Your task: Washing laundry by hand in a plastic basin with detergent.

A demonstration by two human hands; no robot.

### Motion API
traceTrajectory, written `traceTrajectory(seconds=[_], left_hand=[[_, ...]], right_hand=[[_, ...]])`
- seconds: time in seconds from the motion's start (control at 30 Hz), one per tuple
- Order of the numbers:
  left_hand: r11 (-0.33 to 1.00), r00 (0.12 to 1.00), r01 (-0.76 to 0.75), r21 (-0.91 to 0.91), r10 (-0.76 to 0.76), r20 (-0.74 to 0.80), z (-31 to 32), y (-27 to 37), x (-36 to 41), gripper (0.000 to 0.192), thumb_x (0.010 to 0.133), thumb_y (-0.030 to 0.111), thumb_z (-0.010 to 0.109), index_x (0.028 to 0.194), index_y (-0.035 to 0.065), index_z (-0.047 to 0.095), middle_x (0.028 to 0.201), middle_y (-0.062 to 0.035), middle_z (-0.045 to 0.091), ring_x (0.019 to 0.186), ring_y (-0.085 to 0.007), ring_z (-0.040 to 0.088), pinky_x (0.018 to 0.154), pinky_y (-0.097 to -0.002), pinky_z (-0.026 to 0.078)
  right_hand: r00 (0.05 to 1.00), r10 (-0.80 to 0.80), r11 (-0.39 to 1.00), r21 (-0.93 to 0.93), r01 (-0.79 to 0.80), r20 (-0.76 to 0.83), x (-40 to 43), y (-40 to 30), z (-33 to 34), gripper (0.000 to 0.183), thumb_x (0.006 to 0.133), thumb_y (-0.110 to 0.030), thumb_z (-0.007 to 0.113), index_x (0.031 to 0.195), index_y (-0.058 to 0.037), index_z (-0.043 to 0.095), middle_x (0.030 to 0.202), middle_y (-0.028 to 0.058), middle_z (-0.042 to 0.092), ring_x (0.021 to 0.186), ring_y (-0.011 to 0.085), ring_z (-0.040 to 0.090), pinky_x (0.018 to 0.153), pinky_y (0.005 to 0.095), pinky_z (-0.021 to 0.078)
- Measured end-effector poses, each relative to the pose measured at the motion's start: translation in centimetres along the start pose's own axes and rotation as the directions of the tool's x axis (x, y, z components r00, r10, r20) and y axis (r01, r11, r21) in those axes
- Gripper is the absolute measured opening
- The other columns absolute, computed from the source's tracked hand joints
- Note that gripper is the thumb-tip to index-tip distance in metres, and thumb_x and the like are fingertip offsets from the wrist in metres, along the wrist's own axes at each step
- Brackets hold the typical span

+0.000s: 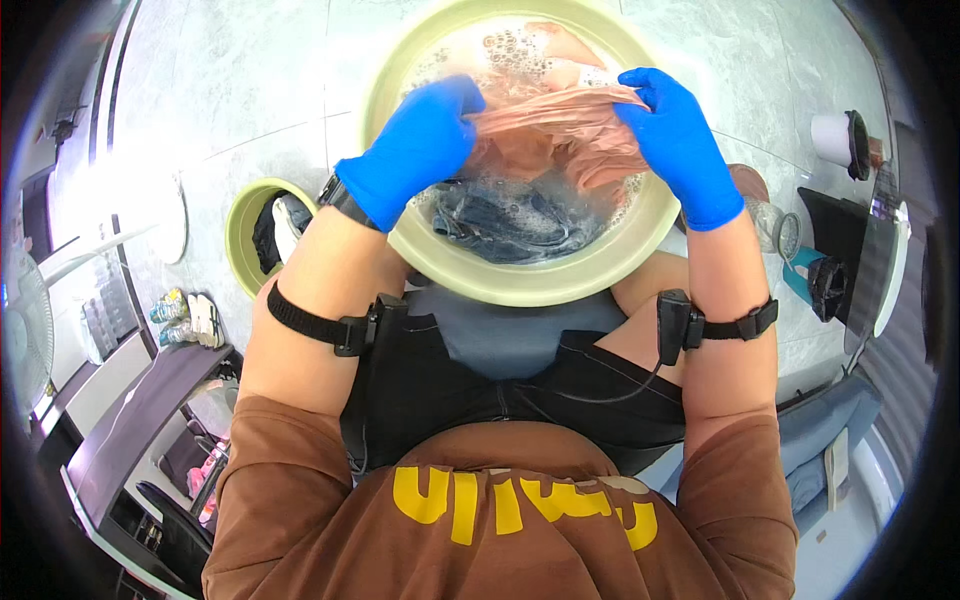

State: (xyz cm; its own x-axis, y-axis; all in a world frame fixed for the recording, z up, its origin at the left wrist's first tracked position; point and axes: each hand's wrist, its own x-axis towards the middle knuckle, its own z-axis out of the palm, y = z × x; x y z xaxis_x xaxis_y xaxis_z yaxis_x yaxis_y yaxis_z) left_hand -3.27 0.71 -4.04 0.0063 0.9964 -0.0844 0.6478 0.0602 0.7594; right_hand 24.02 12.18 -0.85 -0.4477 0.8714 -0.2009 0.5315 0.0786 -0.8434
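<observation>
A wet pinkish-orange cloth garment is stretched between my two hands above a large pale-green plastic basin. My left hand, in a blue rubber glove, grips the cloth's left end. At the right, my right hand, gloved the same way, pinches the other end between thumb and fingers. Part of the cloth hangs into soapy water with foam and bubbles. Dark blue denim lies partly under water at the basin's near side. More pink cloth shows at the far side.
Left of the basin stands a smaller green bucket with black and white cloth inside. Shoes sit on a dark bench farther left. To the right are a clear container and a white bin on the grey tile floor.
</observation>
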Motion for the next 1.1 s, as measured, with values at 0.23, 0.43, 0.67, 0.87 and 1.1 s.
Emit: traceTrajectory(seconds=[0.23,0.43,0.67,0.87,1.1], left_hand=[[0.968,0.922,0.04,0.247,-0.131,0.364,0.4,0.2,-0.7,0.02,0.089,0.021,0.067,0.101,0.0054,0.067,0.083,-0.0162,0.069,0.077,-0.0349,0.067,0.071,-0.0428,0.053],[0.928,0.941,0.043,0.371,-0.163,0.298,4.8,0.3,-2.3,0.039,0.077,0.033,0.078,0.099,0.0032,0.064,0.099,-0.0207,0.067,0.097,-0.0383,0.065,0.083,-0.0481,0.053],[0.898,0.997,0.047,0.437,-0.072,0.04,8.9,-2.7,-1.5,0.03,0.08,0.018,0.071,0.107,0.0049,0.065,0.101,-0.0203,0.067,0.097,-0.0381,0.066,0.083,-0.048,0.053],[0.91,0.98,0.102,0.403,-0.162,0.119,7.2,-4.0,-1.0,0.025,0.086,0.027,0.062,0.097,0.0065,0.073,0.099,-0.0202,0.071,0.091,-0.0383,0.069,0.083,-0.0487,0.054],[0.91,0.978,0.203,0.362,-0.17,-0.12,2.8,-0.3,-0.5,0.025,0.087,0.024,0.061,0.09,-0.0007,0.066,0.088,-0.0256,0.067,0.084,-0.0433,0.065,0.079,-0.0522,0.052]], right_hand=[[0.989,-0.052,0.863,-0.493,0.115,0.138,0.6,3.7,2.1,0.045,0.083,-0.031,0.075,0.111,0.0023,0.067,0.1,0.0234,0.07,0.093,0.0374,0.068,0.084,0.0439,0.053],[0.887,-0.11,0.923,-0.285,0.259,0.449,-1.5,4.8,7.8,0.025,0.082,-0.011,0.066,0.106,-0.0067,0.064,0.1,0.0228,0.067,0.097,0.0427,0.064,0.082,0.0462,0.0511],[0.874,-0.105,0.926,-0.273,0.26,0.473,-0.7,6.0,12.7,0.025,0.099,-0.016,0.048,0.12,-0.0083,0.06,0.106,0.019,0.064,0.102,0.037,0.062,0.091,0.0459,0.0465],[0.968,-0.094,0.888,-0.419,0.187,0.232,0.8,8.0,13.1,0.045,0.104,-0.043,0.039,0.112,-0.0106,0.07,0.109,0.0279,0.065,0.103,0.043,0.063,0.09,0.0501,0.049],[0.992,0.094,0.957,-0.281,-0.067,0.082,-0.5,-1.3,5.6,0.031,0.09,-0.024,0.063,0.11,-0.0012,0.065,0.1,0.0229,0.068,0.097,0.0402,0.066,0.084,0.0418,0.0523]])
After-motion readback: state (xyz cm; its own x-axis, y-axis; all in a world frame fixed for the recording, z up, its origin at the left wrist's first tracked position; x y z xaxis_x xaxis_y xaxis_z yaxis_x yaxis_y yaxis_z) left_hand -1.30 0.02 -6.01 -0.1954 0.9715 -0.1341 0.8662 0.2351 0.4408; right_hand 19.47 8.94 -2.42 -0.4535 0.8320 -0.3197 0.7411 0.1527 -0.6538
